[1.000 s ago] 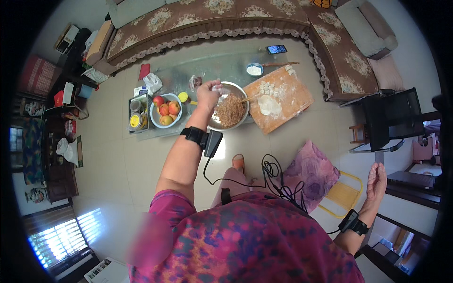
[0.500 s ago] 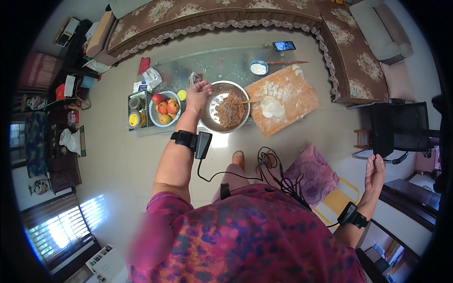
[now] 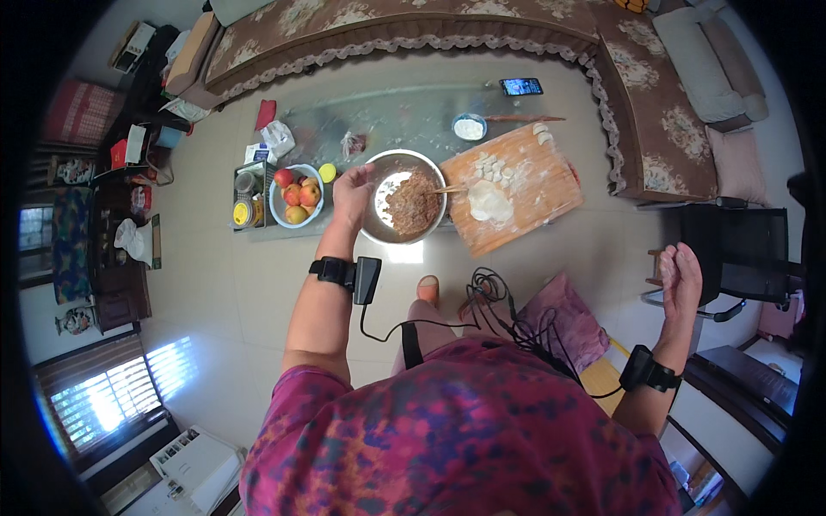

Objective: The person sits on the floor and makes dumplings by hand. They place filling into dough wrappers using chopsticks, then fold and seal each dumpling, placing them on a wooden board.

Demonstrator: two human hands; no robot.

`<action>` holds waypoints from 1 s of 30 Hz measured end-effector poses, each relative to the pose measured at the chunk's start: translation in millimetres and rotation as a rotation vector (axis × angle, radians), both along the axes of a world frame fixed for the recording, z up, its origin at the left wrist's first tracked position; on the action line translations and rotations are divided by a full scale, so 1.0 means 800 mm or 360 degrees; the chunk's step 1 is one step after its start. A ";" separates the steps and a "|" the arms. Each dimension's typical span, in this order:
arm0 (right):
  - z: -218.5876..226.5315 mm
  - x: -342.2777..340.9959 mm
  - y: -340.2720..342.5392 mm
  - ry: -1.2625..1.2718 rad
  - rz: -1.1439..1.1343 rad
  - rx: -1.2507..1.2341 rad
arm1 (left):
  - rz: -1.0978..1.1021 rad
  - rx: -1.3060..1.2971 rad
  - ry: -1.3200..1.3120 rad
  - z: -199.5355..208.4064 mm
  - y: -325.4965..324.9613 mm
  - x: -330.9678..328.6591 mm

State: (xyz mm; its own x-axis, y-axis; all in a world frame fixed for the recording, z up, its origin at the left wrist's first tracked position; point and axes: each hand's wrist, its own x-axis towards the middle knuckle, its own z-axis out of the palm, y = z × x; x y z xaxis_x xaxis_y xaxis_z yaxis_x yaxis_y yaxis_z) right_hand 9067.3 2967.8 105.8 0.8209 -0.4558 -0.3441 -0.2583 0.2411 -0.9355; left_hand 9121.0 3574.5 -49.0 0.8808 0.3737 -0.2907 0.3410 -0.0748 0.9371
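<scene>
At the left rim of a wide metal bowl [image 3: 397, 237] is my left hand [image 3: 352, 193], its fingers bent closed on the edge. Brown minced filling [image 3: 415, 205] lies in the bowl, with chopsticks [image 3: 450, 188] leaning out over the right rim. My right hand [image 3: 682, 279] is held up far to the right, away from the table, fingers stretched and nothing in it. Right of the bowl, a floury wooden board [image 3: 551, 193] bears a round white piece of dough [image 3: 490, 202], several small dough pieces [image 3: 494, 168] and a few folded dumplings [image 3: 542, 132].
On the glass table [image 3: 391, 112] are a small bowl of flour [image 3: 469, 128], a rolling pin [image 3: 525, 119], a phone [image 3: 521, 86], a fruit bowl [image 3: 297, 220] and a jar basket [image 3: 248, 199]. A black chair [image 3: 748, 249] stands near my right hand. Cables [image 3: 516, 322] hang before me.
My left hand has come slightly back toward me along the bowl's left rim. My right hand is raised a little higher, its fingers still stretched. The view has shifted slightly.
</scene>
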 end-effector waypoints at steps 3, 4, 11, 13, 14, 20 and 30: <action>-0.010 0.041 0.007 0.0019 0.0155 -0.0037 | -0.0009 0.0141 -0.0167 -0.015 -0.013 -0.002; -0.014 0.053 0.015 -0.0092 0.0311 -0.0023 | 0.0036 0.0209 -0.0176 -0.025 -0.010 -0.003; -0.086 0.140 0.139 -0.0076 0.0605 -0.0195 | -0.0222 0.0575 0.0096 -0.172 0.022 0.046; -0.120 0.167 0.170 -0.0111 0.0717 -0.0311 | -0.0071 0.0096 0.0212 -0.205 0.029 0.061; -0.141 0.181 0.180 -0.0071 0.0765 -0.0334 | -0.0056 -0.0225 0.0235 -0.220 0.031 0.066; -0.344 0.312 0.176 0.0191 0.1138 -0.0305 | -0.0181 0.0696 0.0270 -0.344 -0.017 0.102; -0.616 0.540 0.013 0.0374 0.1456 -0.0124 | 0.0491 0.0422 0.0350 -0.555 -0.201 0.210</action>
State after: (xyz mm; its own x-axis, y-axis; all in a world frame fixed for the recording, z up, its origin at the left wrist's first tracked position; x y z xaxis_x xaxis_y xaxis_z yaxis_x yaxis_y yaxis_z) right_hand 9499.5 2978.6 -386.6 0.7846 0.3017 -0.5416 -0.4997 -0.2094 -0.8405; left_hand 9289.3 3413.6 -492.6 0.6446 0.6955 -0.3174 0.5738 -0.1657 0.8021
